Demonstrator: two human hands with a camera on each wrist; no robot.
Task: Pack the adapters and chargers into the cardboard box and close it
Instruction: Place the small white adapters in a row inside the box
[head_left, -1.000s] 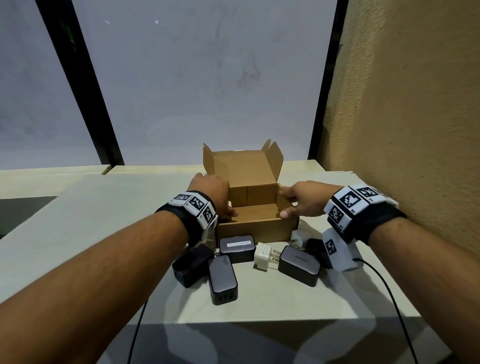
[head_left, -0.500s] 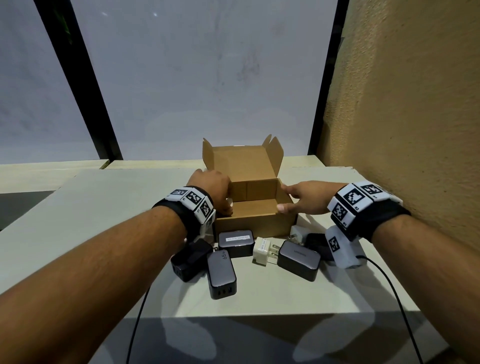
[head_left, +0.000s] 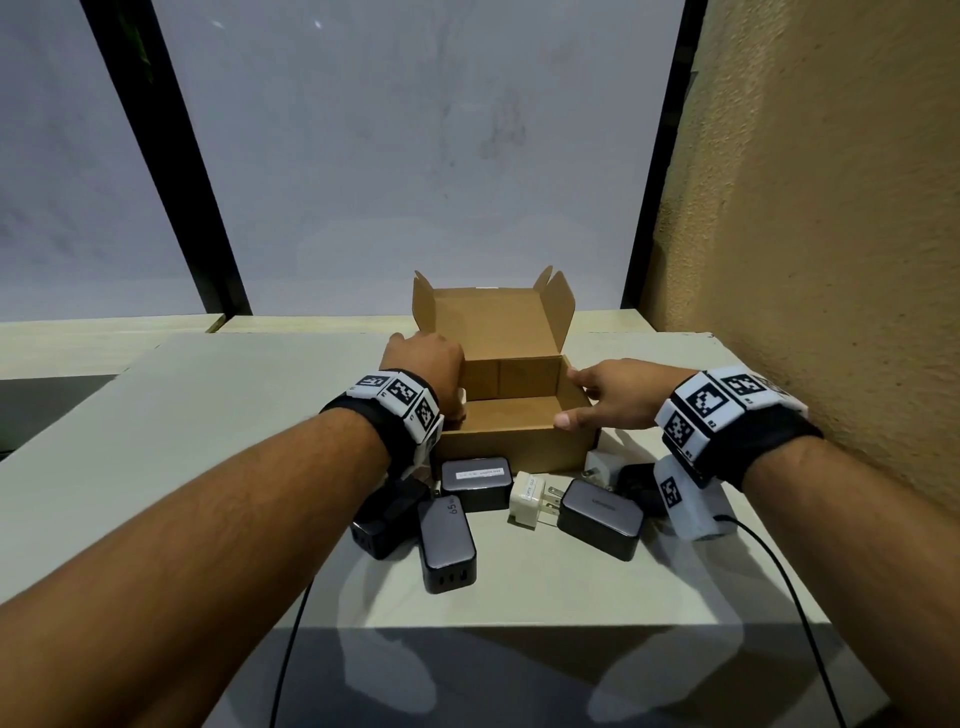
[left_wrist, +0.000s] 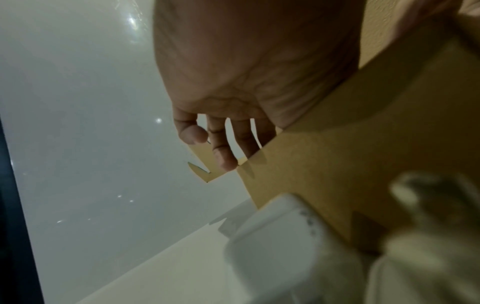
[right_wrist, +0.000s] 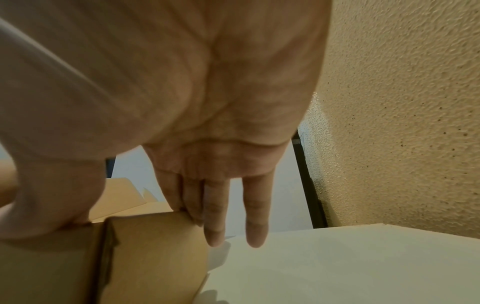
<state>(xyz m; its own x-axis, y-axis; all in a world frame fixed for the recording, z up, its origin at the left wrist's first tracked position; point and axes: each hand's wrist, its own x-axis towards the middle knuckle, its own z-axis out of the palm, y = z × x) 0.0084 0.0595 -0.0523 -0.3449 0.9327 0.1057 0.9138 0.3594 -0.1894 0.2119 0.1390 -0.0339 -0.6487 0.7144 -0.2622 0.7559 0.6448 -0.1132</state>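
Cardboard, thin and light: the cardboard box (head_left: 511, 415) stands at centre frame on the table (head_left: 249, 395), lid upright at the back, interior apparently empty. The left hand (head_left: 423, 369) holds the left wall, thumb inside the rim; the left wrist view shows its fingers (left_wrist: 223, 156) reaching down past the wall, though blur leaves their contact uncertain. The right hand (head_left: 615, 397) grips the right wall, thumb on the top edge at the near corner and fingers (right_wrist: 214, 222) extended down the outer face. The walls will likely flex under a squeeze, so hold near the corners. The chargers (head_left: 447, 545) and a white adapter (head_left: 527, 500) lie just below the box in the picture, unpacked. They appear dense, hard and smooth-cased; grasp each across its flat sides, clear of the prongs.
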